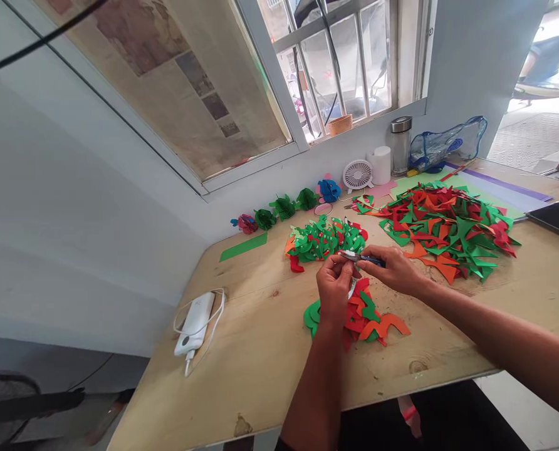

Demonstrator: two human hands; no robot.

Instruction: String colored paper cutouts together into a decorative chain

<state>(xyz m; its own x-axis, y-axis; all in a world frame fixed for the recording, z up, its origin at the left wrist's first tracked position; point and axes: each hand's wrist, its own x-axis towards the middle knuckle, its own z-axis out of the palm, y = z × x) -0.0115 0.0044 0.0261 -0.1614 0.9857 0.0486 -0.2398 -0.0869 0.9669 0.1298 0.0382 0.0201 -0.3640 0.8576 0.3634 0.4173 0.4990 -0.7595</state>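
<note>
Left hand point(334, 280): pinches a small white piece point(350, 253) at the blades point(353, 257)
Right hand point(395, 269): grips dark-handled scissors point(373, 260)
Snip: turn the piece, 2 hands steady (fingertips clear of the steel)

The big paper pile point(449, 225) on the right is red, green and orange, and the small near pile point(368, 310) is too. The wood table point(261, 351) is light brown with dark spots. The far fan point(357, 175) is white

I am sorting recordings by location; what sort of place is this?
Probably an indoor craft workspace: the wooden table bears piles of red, green and orange cut pieces, with a barred window behind it.
</note>
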